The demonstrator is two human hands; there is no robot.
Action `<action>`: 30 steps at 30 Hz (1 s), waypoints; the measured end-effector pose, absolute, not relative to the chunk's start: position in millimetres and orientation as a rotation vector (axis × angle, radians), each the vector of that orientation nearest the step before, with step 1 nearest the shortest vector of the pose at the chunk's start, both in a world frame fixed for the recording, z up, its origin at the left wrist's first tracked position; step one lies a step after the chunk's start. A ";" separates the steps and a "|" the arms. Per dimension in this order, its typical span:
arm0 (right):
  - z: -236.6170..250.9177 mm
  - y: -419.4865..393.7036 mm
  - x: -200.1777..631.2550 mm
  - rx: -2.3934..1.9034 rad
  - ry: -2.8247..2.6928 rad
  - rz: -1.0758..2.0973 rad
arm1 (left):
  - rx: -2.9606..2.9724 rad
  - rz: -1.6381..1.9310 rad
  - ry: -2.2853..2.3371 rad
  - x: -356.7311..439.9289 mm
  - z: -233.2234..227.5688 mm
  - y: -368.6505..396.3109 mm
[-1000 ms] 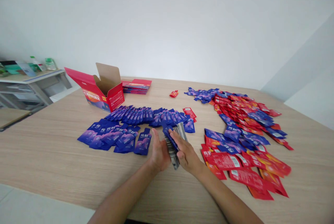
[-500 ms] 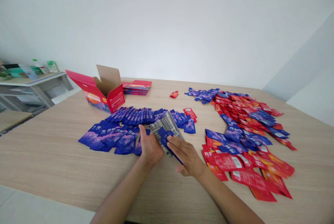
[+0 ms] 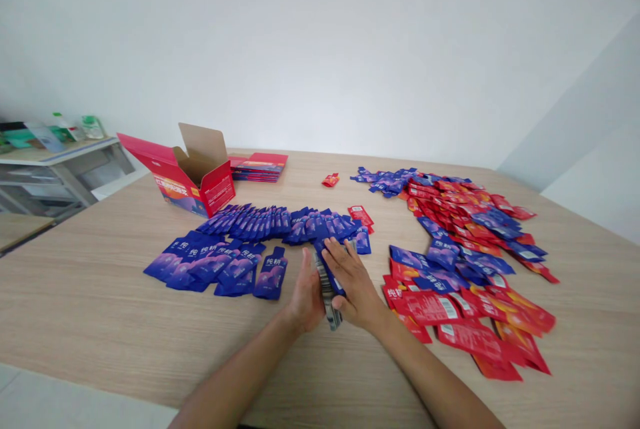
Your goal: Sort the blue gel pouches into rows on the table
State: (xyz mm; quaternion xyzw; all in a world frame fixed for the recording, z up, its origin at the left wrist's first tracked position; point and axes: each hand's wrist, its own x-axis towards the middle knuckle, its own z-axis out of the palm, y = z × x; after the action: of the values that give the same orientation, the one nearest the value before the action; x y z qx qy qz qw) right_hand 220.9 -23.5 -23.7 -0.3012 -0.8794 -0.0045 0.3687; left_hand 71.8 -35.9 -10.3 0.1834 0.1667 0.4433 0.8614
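Between my two palms stands a stack of blue sachets [image 3: 327, 292], its striped edges showing through the gap. My left hand [image 3: 306, 295] presses the stack from the left, fingers pointing away from me. Flat against the blue face on the other side lies my right hand [image 3: 354, 285], its thumb at the near edge. Just left of my left hand, a single blue sachet [image 3: 271, 275] lies on the table. Fanned blue sachets [image 3: 205, 262] overlap farther left. Beyond my hands runs a row of blue sachets [image 3: 265, 223], partly hidden on its right by my fingers.
An open red box [image 3: 200, 182] stands at the back left, beside flattened boxes [image 3: 260, 167]. A mixed heap of red and blue sachets [image 3: 460, 269] covers the right side. Two red sachets [image 3: 331, 180] lie apart near the middle. A side table [image 3: 60, 155] is at far left.
The stack has turned from a slanted fan, striped backs showing, to nearly upright between my palms. My hands have come closer together. The single blue sachet beside my left hand is now uncovered.
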 end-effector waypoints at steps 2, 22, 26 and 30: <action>-20.4 -20.4 226.1 -0.753 -2.249 0.120 | 0.379 0.956 0.379 74.3 -6.8 -35.9; -28.7 -11.4 222.4 -1.162 -1.925 -0.149 | 0.283 0.827 0.325 74.4 -11.1 -34.6; -33.6 -8.3 221.8 -1.084 -1.967 -0.281 | 0.241 0.877 0.315 72.1 -9.7 -31.6; -35.2 -5.7 225.7 -1.072 -2.004 -0.284 | 0.242 0.924 0.337 71.0 -9.4 -28.6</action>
State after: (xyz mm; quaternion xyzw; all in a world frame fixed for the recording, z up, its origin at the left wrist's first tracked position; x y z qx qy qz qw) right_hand 225.7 -5.7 -35.2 -0.4262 -0.7970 -0.1130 0.4128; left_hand 71.0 -28.6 -9.4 0.1161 0.1615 0.4423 0.8745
